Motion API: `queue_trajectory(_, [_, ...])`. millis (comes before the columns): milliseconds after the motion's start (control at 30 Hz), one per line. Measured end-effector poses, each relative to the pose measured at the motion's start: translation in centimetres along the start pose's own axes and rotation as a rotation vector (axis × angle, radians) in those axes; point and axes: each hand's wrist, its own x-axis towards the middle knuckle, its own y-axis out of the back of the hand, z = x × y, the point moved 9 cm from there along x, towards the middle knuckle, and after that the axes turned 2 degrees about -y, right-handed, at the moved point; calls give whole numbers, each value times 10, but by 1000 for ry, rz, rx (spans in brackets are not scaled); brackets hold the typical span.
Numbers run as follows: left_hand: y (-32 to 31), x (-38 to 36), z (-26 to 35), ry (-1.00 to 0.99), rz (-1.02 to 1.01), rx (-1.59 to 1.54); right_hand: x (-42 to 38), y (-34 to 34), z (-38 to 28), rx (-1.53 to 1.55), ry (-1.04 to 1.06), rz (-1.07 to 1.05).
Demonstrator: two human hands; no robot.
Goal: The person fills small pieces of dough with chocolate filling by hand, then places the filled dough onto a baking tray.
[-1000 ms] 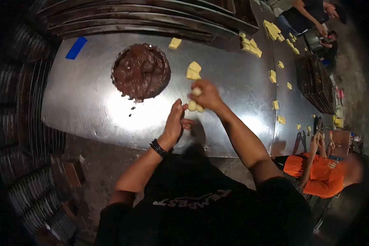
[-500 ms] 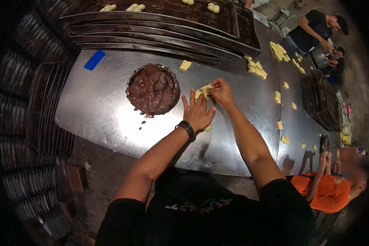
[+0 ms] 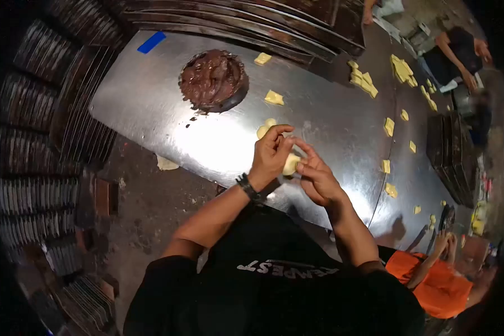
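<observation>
Between both hands, above the metal table (image 3: pixel 325 123), is a pale yellow dough ball (image 3: pixel 290 164). My left hand (image 3: pixel 271 154) has curled fingers against the ball's left side. From the right, my right hand (image 3: pixel 319 176) pinches the ball between thumb and fingers. Just beyond my left hand lie rounded dough pieces (image 3: pixel 265 129), partly hidden by it. A flat dough piece (image 3: pixel 274 97) rests farther up the table. To the upper left sits a round mass of brown filling (image 3: pixel 214 80), and a blue scraper (image 3: pixel 152 42) lies near the table's corner.
Stacked dark trays (image 3: pixel 252 25) stand along the far edge. More dough pieces (image 3: pixel 364 80) are scattered rightward. A person in an orange shirt (image 3: pixel 437 283) works at the lower right, another person in dark clothes (image 3: pixel 459 53) at the upper right. Racks of trays (image 3: pixel 31 117) line the left.
Both hands have lifted off the table and come nearer the body, now around a rounded dough ball instead of stretched flat dough. The camera view has shifted, and the filling appears higher.
</observation>
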Motion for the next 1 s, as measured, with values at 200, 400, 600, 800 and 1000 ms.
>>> queue_trajectory(200, [73, -27, -10, -119, 65, 94, 44, -74, 40, -299, -444, -253])
queue_trajectory(400, [212, -59, -20, 40, 525, -134, 153, -170, -25, -1705, 746, -138])
queue_trajectory(600, [306, -97, -16, 58, 613, -184, 216, -179, -9, -2014, 731, -5])
queue_trajectory(800, [310, -77, -9, 153, 526, -281, 226, -127, 5, -977, -22, -74])
queue_trajectory(1000, [251, -11, -4, 263, 194, -329, 163, -128, 43, 187, -160, -239])
